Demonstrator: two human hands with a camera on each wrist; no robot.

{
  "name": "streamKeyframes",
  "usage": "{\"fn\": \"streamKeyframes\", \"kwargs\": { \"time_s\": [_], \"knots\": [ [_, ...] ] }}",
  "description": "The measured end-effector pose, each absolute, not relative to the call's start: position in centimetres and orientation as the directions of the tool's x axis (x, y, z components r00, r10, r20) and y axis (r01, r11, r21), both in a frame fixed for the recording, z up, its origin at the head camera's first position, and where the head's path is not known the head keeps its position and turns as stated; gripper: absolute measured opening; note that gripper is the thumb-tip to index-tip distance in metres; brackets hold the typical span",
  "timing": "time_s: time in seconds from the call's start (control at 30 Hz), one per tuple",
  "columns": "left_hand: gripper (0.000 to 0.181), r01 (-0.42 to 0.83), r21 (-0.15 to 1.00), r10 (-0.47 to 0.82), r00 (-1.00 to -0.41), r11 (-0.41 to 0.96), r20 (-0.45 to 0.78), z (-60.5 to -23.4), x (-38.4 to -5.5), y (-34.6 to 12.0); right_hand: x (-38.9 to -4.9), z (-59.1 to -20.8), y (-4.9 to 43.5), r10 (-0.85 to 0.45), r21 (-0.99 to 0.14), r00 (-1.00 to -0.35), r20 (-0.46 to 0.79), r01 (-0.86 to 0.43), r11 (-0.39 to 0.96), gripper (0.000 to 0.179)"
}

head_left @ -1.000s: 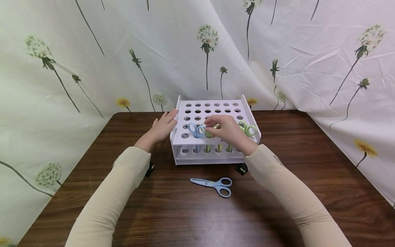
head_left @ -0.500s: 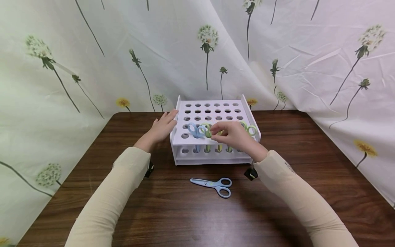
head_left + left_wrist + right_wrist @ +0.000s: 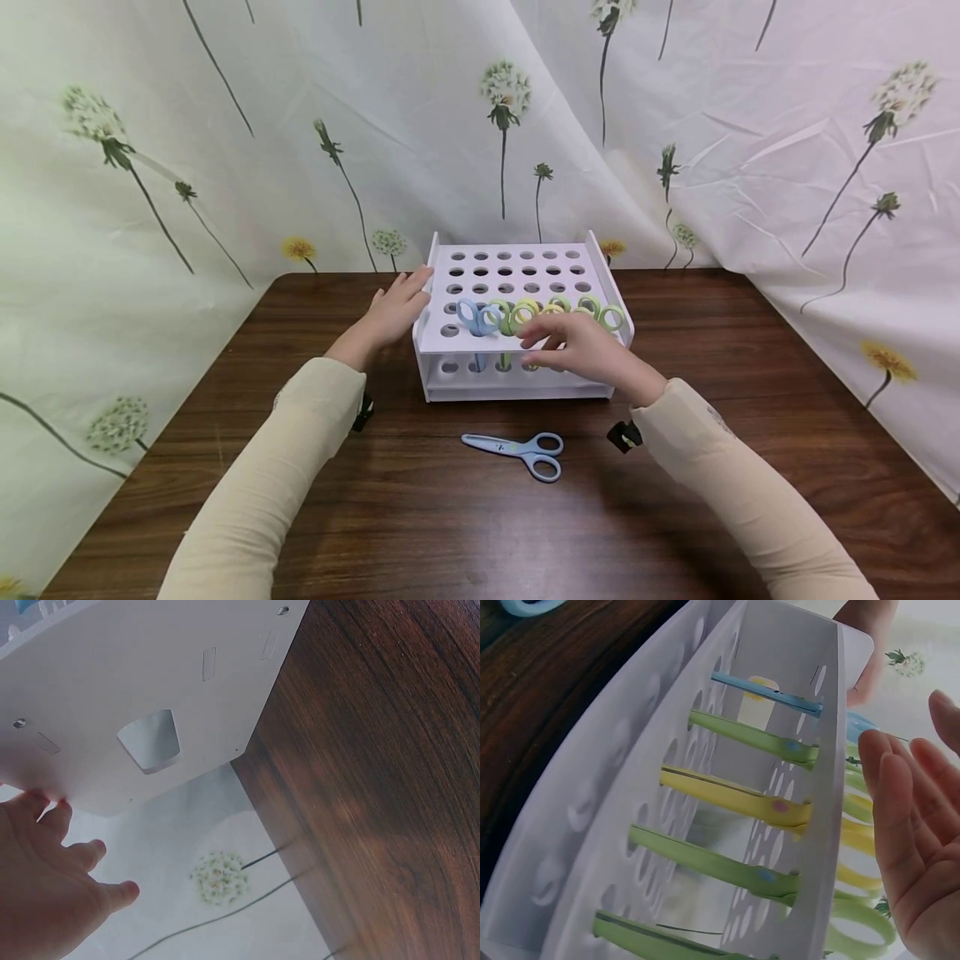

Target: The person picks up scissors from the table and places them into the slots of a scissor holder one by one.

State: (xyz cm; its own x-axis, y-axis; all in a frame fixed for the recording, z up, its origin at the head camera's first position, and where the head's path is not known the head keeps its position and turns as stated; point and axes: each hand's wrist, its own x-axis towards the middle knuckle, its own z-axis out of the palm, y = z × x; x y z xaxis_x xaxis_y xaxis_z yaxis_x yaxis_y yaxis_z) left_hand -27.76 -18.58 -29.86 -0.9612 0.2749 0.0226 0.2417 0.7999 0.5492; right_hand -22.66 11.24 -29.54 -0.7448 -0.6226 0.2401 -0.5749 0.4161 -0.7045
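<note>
Left hand [image 3: 393, 310] flat against the white rack [image 3: 517, 271], fingers straight, steadying its left wall; right hand [image 3: 581, 350] released, fingers relaxed, hovering just before the row of scissors [image 3: 536, 312] standing in the front holes; loose blue scissors [image 3: 517, 447] lying on the table [image 3: 750, 400] near the rack. Best done with rack braced, blades lowered straight into a free hole.

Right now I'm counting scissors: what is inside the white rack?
Five pairs stand in the white rack front row: one blue scissors, three green, one yellow scissors. The right hand covers some blades in the head view; the wrist view shows them.
</note>
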Motion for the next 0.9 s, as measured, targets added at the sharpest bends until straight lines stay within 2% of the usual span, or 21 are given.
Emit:
{"fn": "streamKeyframes", "kwargs": {
  "time_s": [0.13,0.37,0.9],
  "knots": [
    [0.054,0.243,0.554,0.276,-0.961,0.796,0.025,-29.8,-27.7,-18.6,-22.6,-29.9,11.7,-0.613,-0.764,-0.764,0.200,-0.514,0.391,0.030],
    [0.054,0.245,0.552,0.276,-0.961,0.797,0.027,-29.8,-27.7,-18.7,-22.4,-30.7,12.4,-0.624,-0.799,-0.760,0.183,-0.485,0.356,0.032],
    [0.054,0.250,0.550,0.279,-0.960,0.797,0.032,-29.7,-27.5,-18.6,-21.6,-32.4,13.4,-0.676,-0.781,-0.724,0.141,-0.501,0.374,0.032]
  ]
}}
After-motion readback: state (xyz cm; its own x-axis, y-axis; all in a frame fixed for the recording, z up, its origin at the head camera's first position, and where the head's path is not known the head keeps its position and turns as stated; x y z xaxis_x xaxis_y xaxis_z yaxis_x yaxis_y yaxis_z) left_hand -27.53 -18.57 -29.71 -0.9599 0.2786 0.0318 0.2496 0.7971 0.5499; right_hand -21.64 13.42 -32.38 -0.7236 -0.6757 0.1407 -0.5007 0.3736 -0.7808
